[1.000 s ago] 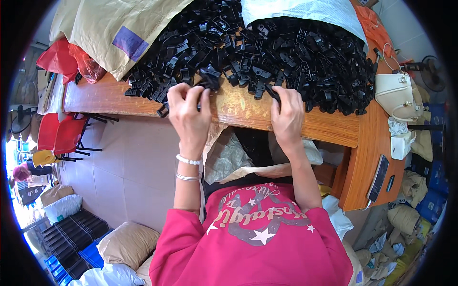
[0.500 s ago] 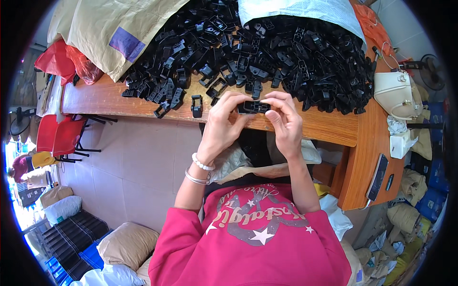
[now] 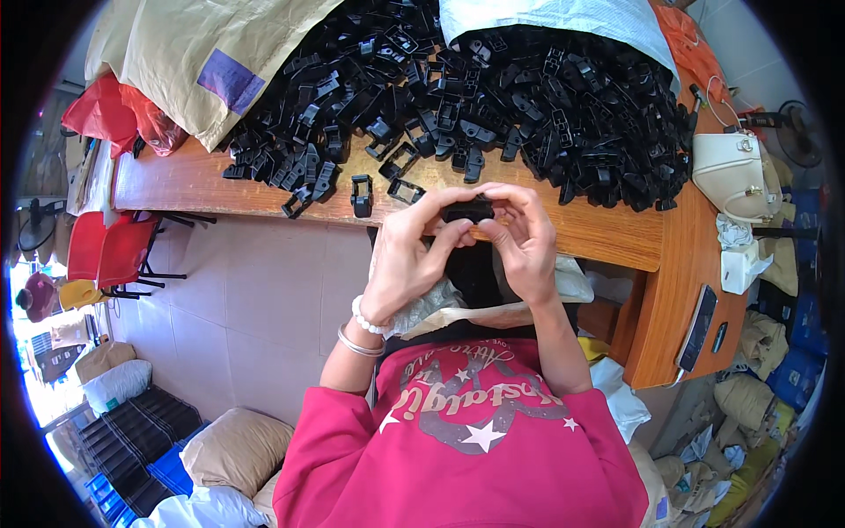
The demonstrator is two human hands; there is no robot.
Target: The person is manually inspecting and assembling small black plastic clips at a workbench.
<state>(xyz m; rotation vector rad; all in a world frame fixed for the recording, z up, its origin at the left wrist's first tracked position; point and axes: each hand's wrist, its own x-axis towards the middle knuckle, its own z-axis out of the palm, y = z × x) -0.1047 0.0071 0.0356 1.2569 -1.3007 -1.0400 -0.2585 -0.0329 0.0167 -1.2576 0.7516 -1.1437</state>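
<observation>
A small black plastic part (image 3: 468, 211) is pinched between both hands just off the table's front edge. My left hand (image 3: 414, 246) grips its left end with thumb and fingers. Around its right end curl the fingers of my right hand (image 3: 526, 242), thumb against the near side. Much of the part is hidden by the fingertips. Beyond the hands, a big heap of black plastic parts (image 3: 607, 132) covers the table. One loose black frame-shaped part (image 3: 362, 195) stands apart near the front edge, and another black frame (image 3: 406, 191) lies close to my left hand.
The wooden table (image 3: 176, 180) bears a beige sack (image 3: 167, 53) at left and a white sack (image 3: 563, 26) behind the heap. At right are a cream handbag (image 3: 729, 172), a tissue box (image 3: 739, 268) and a phone (image 3: 697, 326). A red chair (image 3: 110, 251) stands at left.
Both hands have come slightly nearer to me with the black plastic part. It has been tilted, its thumbs now lower on the near side, and the frame by my left hand shows more.
</observation>
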